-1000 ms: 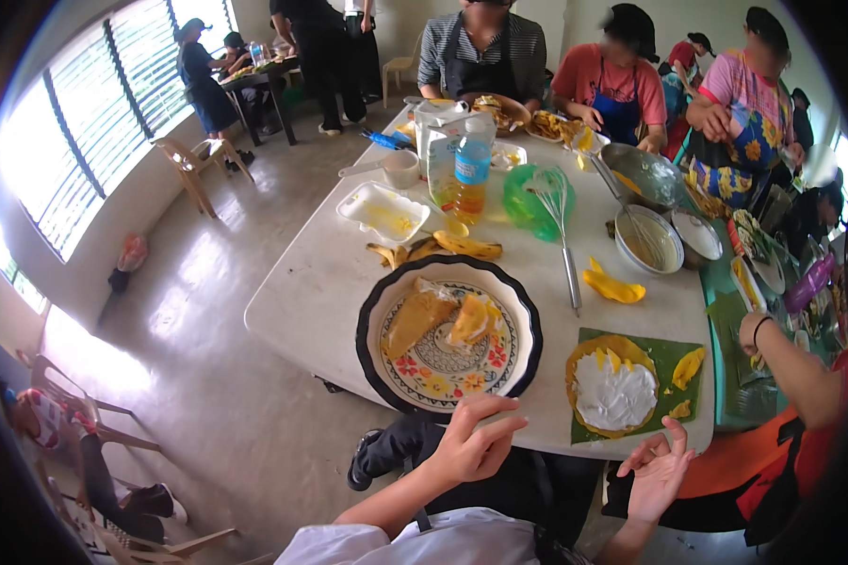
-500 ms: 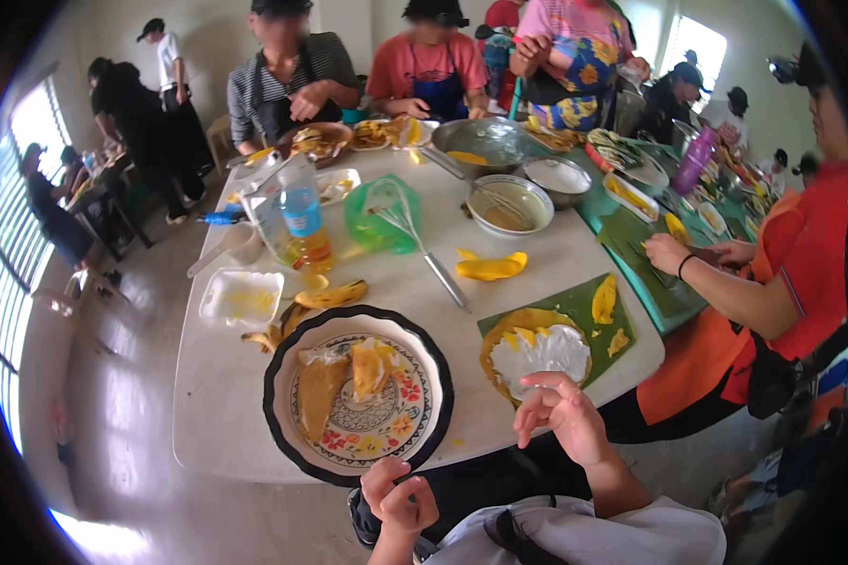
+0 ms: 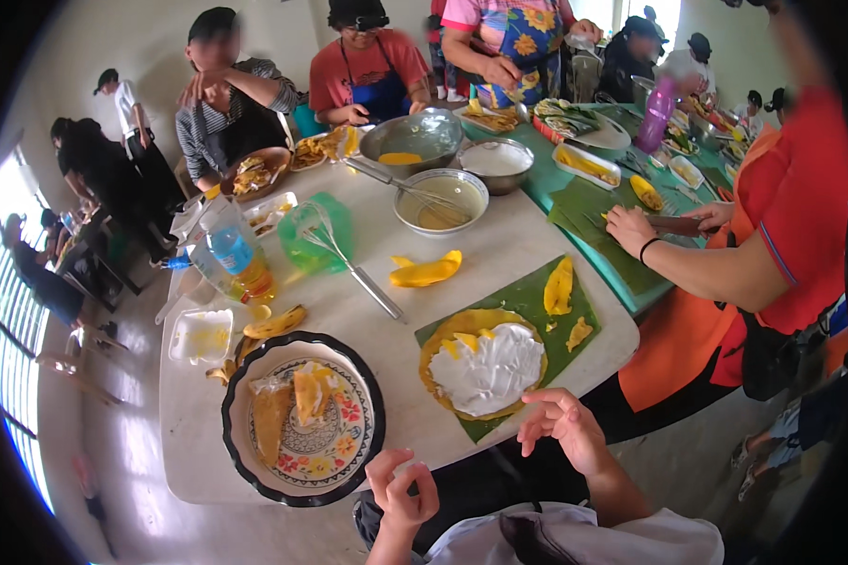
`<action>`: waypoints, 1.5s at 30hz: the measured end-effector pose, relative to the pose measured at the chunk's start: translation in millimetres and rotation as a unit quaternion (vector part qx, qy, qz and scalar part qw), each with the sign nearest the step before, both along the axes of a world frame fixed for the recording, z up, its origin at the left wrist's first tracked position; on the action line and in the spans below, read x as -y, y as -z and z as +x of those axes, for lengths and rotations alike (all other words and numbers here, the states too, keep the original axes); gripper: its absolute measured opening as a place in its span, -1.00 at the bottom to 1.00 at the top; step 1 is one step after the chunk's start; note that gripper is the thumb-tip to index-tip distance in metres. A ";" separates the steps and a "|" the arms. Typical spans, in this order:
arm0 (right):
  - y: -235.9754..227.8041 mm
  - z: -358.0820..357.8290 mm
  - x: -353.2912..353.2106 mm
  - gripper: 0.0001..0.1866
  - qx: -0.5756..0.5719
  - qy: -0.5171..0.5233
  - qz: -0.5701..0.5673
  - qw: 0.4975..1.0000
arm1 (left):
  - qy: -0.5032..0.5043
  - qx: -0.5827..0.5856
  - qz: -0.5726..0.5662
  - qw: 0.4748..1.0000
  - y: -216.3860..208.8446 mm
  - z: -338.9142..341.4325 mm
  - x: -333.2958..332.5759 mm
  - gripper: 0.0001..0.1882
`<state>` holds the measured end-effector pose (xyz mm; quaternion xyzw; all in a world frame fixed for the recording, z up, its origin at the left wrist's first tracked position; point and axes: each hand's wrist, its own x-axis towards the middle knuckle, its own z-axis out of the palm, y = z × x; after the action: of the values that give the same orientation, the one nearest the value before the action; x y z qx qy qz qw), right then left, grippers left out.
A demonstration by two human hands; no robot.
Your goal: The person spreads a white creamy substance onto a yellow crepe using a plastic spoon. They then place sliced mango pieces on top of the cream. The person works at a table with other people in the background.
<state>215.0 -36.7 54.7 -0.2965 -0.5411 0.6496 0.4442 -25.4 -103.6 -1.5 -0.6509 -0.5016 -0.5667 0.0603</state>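
My left hand [image 3: 403, 488] hovers off the table's front edge, fingers loosely curled and apart, with nothing in them. It is nearest to a dish [image 3: 372, 377] with a dark wavy rim and a flower pattern, which holds two folded, filled crepes [image 3: 271, 426]. My right hand [image 3: 567, 428] is raised near a flat round crepe [image 3: 428, 367], its fingers bent, spread and empty. White cream [image 3: 490, 377] covers most of that crepe, with yellow mango pieces [image 3: 466, 341] on its far part. The crepe lies on a green banana leaf [image 3: 575, 306], beside a mango strip [image 3: 558, 286].
Mango peel [image 3: 428, 270], a whisk [image 3: 377, 290] and a bowl of batter [image 3: 440, 215] lie beyond. Farther left stand a bottle [image 3: 231, 250] and a foam tray [image 3: 203, 336]. At right, a co-worker's hand [image 3: 629, 231] works over another leaf; several people stand around.
The view has shifted, so the table's things sit farther left in it. Both my hands stay raised and empty. The person across at left has lifted an arm.
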 end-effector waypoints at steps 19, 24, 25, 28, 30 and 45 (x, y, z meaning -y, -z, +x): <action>15.1 25.4 -1.3 -0.22 -0.027 0.020 -0.023 0.999 | -0.033 0.006 -0.059 0.998 -4.2 9.5 -56.9 -0.59; 10.0 20.8 -2.0 -0.17 -0.086 -0.007 0.013 0.996 | -0.022 0.002 -0.065 0.998 -6.1 9.7 -57.5 -0.61; 8.2 15.7 -3.2 -0.16 -0.142 -0.010 0.031 0.989 | -0.020 -0.005 -0.063 0.998 -7.4 9.4 -58.4 -0.62; 1.1 10.6 -4.3 -0.06 -0.350 -0.099 0.008 0.932 | -0.022 -0.014 -0.061 0.998 -9.1 8.5 -58.2 -0.64; -34.7 -1.5 1.3 -0.09 -0.476 -0.174 -0.042 0.861 | -0.024 -0.014 -0.061 0.998 -10.1 8.7 -58.5 -0.64; -47.0 12.5 42.4 0.04 -0.588 -0.346 0.023 0.730 | -0.034 -0.004 -0.080 0.996 -9.1 10.9 -62.0 -0.64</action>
<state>227.6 -79.1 101.7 0.3630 -0.2513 0.7902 0.4251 -14.4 -41.6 7.6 -0.6384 -0.5669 -0.5198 0.0290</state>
